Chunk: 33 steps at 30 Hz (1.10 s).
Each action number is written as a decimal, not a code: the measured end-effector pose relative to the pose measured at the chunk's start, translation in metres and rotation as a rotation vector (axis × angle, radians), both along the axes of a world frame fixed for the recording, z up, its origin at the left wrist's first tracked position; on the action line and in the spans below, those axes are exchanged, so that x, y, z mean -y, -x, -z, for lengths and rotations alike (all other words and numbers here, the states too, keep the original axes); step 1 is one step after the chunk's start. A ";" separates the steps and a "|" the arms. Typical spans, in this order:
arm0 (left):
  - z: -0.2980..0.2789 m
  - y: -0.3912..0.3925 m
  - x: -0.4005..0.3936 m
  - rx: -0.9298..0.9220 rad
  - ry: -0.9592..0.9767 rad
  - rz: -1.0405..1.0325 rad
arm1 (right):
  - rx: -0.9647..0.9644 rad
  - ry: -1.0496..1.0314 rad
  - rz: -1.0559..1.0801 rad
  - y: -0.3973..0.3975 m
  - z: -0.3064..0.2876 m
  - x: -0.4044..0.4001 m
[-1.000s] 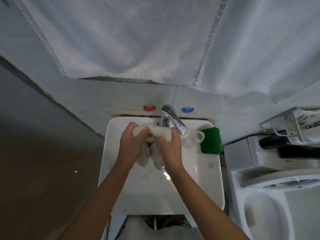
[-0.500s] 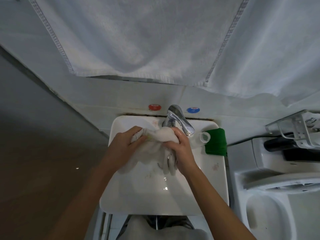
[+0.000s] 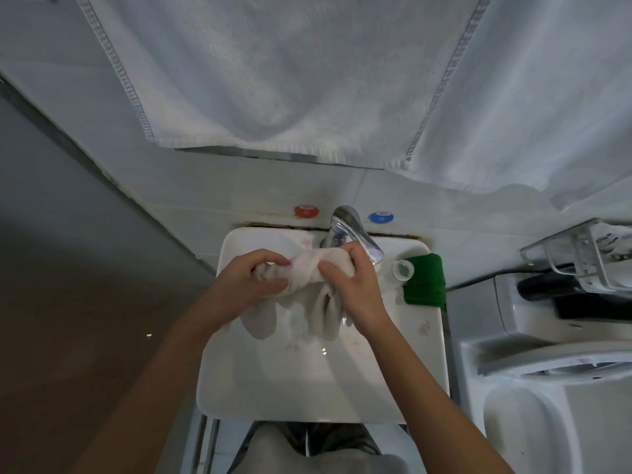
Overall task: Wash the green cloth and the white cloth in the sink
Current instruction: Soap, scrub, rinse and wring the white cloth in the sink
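We find both hands over the white sink (image 3: 422,378), working on the white cloth (image 3: 309,268). The left hand (image 3: 246,285) has its fingers and thumb curled round the left end of the cloth, the thumb lying across the front of it. The right hand (image 3: 355,289) grips the right end, thumb pressed on the near face and fingers wrapped over the top. Between the two hands the cloth is bunched into a thick twisted roll; two loose tails hang down from it into the basin, one below each hand. We cannot tell whether the tails touch the basin floor.

The roll sits just in front of the chrome tap (image 3: 352,234), whose spout reaches over the right hand's knuckles. We cannot tell whether water is running.

The green cloth (image 3: 425,282) lies folded on the sink's right rim, at the back corner, apart from both hands. A small clear cup (image 3: 403,268) stands just beside it on its left, between it and the tap.

On the wall behind the tap we note a red dot (image 3: 306,211) to the left and a blue dot (image 3: 380,217) to the right. A large white towel (image 3: 273,80) hangs above.
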<state>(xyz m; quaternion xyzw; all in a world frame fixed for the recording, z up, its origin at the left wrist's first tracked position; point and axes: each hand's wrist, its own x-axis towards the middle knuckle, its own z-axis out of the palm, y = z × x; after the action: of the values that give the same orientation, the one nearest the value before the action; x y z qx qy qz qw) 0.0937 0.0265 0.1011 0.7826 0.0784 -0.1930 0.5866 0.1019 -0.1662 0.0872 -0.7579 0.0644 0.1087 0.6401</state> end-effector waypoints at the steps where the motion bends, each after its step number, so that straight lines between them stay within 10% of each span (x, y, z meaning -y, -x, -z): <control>1: 0.002 -0.002 -0.001 -0.036 -0.084 0.025 | 0.033 0.019 -0.015 0.000 0.000 0.000; 6: -0.003 -0.007 -0.002 0.076 -0.488 0.096 | 0.155 0.093 -0.030 0.000 0.004 -0.004; 15: 0.013 0.010 0.037 0.211 0.043 -0.246 | -0.082 -0.139 0.178 0.001 -0.007 -0.029; 23: -0.001 0.000 0.079 0.286 0.043 -0.726 | -0.263 -0.276 0.366 0.008 -0.024 -0.068; 33: 0.001 0.001 0.088 0.313 -0.083 -0.750 | -0.301 -0.200 0.301 0.003 -0.005 -0.063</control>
<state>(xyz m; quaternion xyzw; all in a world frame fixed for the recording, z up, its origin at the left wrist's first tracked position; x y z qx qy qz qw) 0.0929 -0.0619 0.1003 0.7428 0.2759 0.1593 0.5889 0.0992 -0.1033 0.0921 -0.6477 0.2603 0.1300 0.7042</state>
